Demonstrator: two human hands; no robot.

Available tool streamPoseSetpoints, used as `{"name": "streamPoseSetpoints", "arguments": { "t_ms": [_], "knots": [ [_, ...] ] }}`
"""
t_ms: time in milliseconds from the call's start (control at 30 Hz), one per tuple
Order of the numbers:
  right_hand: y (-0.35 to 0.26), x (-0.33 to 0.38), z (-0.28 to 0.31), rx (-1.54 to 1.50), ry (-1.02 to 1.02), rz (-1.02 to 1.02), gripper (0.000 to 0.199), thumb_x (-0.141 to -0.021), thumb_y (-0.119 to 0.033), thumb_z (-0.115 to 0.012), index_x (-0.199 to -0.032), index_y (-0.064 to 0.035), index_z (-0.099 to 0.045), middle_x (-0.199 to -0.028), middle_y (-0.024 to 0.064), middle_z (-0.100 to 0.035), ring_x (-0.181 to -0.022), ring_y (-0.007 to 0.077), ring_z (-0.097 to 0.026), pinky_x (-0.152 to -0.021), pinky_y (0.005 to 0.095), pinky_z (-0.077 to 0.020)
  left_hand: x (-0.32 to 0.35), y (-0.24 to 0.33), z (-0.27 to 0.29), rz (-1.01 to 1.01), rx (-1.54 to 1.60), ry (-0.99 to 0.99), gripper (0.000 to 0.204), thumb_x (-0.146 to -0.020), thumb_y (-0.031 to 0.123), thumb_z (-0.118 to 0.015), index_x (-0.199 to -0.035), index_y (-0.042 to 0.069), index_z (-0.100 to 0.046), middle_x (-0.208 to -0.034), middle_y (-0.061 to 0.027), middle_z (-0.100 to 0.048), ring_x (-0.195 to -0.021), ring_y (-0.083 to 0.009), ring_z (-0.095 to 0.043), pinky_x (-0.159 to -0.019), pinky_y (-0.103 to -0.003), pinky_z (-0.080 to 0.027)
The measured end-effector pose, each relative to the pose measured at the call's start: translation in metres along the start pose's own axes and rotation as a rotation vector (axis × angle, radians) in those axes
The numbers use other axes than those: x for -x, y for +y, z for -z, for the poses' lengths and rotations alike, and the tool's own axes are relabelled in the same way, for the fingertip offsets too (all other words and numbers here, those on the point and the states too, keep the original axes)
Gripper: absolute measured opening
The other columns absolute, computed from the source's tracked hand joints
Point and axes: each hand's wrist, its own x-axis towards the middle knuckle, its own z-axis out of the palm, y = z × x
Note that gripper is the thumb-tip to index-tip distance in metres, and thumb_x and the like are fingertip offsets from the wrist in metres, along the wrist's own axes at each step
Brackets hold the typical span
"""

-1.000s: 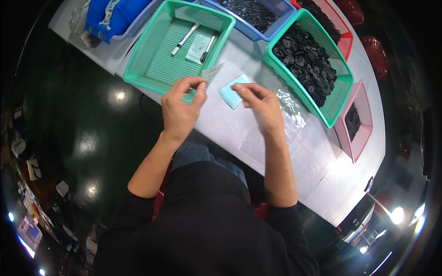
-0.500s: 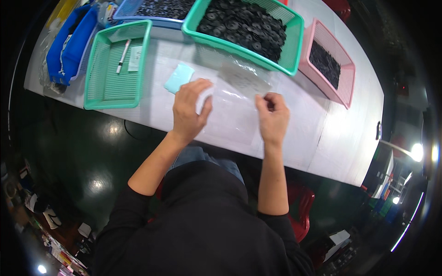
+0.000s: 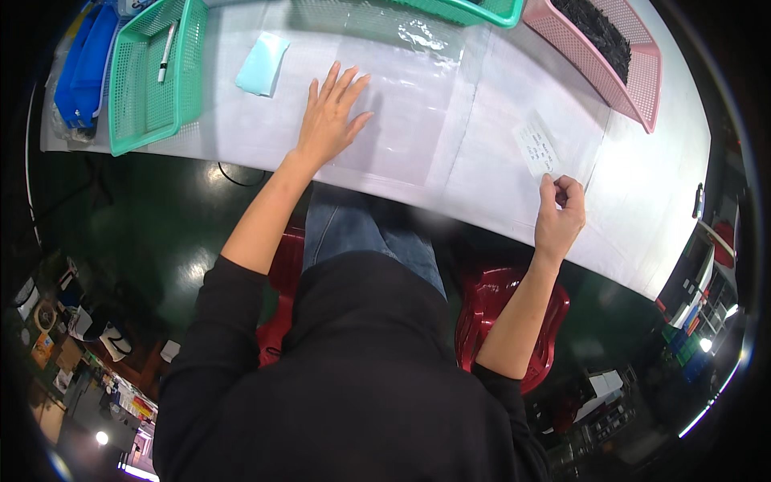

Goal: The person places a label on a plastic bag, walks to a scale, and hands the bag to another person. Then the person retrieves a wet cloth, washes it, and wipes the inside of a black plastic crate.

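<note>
My left hand point(image 3: 329, 116) is open, palm down with its fingers spread, over the left part of a clear plastic bag point(image 3: 401, 120) lying flat on the table. Between the thumb and fingers of my right hand point(image 3: 560, 210) is the lower end of a small paper slip point(image 3: 536, 146) with handwriting on it. That slip is right of the bag, above or against the tabletop; which of these I cannot tell. A stack of pale blue paper slips point(image 3: 263, 64) lies left of my left hand.
A green basket point(image 3: 120, 120) with a marker pen point(image 3: 167, 52) stands at the left, beside blue bins point(image 3: 84, 68). Another green basket point(image 3: 502, 12) is cut off at the top. A pink basket point(image 3: 642, 112) of thin black pieces stands at the far right.
My right hand has moved right, away from the bag, carrying the slip. My left hand has flattened out with spread fingers. The view has shifted, cutting off the far baskets.
</note>
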Motion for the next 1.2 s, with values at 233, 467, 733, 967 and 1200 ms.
{"name": "streamPoseSetpoints", "arguments": {
  "t_ms": [233,467,733,967,1200],
  "knots": [
    [0.01,0.006,0.006,-0.004,-0.019,0.017,0.015,-0.079,-0.008,-0.066,-0.081,0.0039,-0.058,-0.074,0.007,-0.055,-0.066,0.0152,-0.055,-0.066,0.0283,-0.0451,0.017,0.02,-0.005,-0.284,0.271,-0.128,0.048,-0.075,0.028,-0.071,-0.118,0.018,-0.054,-0.133,-0.0047,-0.045,-0.133,-0.0289,-0.031,-0.108,-0.052,-0.026],
    [0.011,0.014,0.004,-0.049,-0.036,0.067,0.014,-0.079,-0.008,-0.066,-0.08,0.0036,-0.058,-0.075,0.007,-0.056,-0.067,0.0146,-0.055,-0.066,0.0283,-0.0451,0.052,0.022,-0.024,-0.324,0.347,-0.263,0.021,-0.075,0.02,-0.069,-0.092,0.012,-0.059,-0.119,-0.0045,-0.053,-0.128,-0.0275,-0.038,-0.106,-0.047,-0.03],
    [0.002,0.021,-0.039,-1.526,-0.329,-0.376,0.014,-0.084,-0.011,-0.058,-0.073,-0.0127,-0.05,-0.075,0.0014,-0.055,-0.082,0.0179,-0.056,-0.097,0.0556,-0.0385,0.045,0.029,-0.02,-0.212,0.438,-0.123,0.014,-0.074,0.012,-0.069,-0.082,0.009,-0.058,-0.107,-0.0036,-0.058,-0.116,-0.025,-0.048,-0.095,-0.038,-0.04],
    [-0.013,0.03,-0.12,-1.847,-0.369,-0.639,0.015,-0.08,-0.016,-0.062,-0.07,-0.0117,-0.053,-0.073,0.0038,-0.053,-0.074,0.0167,-0.052,-0.101,0.0589,-0.0322,0.047,0.033,-0.011,-0.434,0.198,-0.082,0.018,-0.077,0.006,-0.059,-0.094,0.007,-0.053,-0.099,-0.0042,-0.058,-0.1,-0.0216,-0.055,-0.085,-0.034,-0.043],
    [-0.007,0.026,-0.089,-1.76,-0.277,-0.593,0.018,-0.079,-0.018,-0.064,-0.068,-0.0127,-0.051,-0.073,0.0055,-0.052,-0.072,0.0171,-0.049,-0.089,0.0471,-0.0395,0.055,0.03,-0.014,-0.255,0.444,-0.024,0.02,-0.077,0.002,-0.059,-0.096,0.006,-0.051,-0.081,-0.0083,-0.053,-0.078,-0.0248,-0.055,-0.069,-0.035,-0.046]
  ]
}}
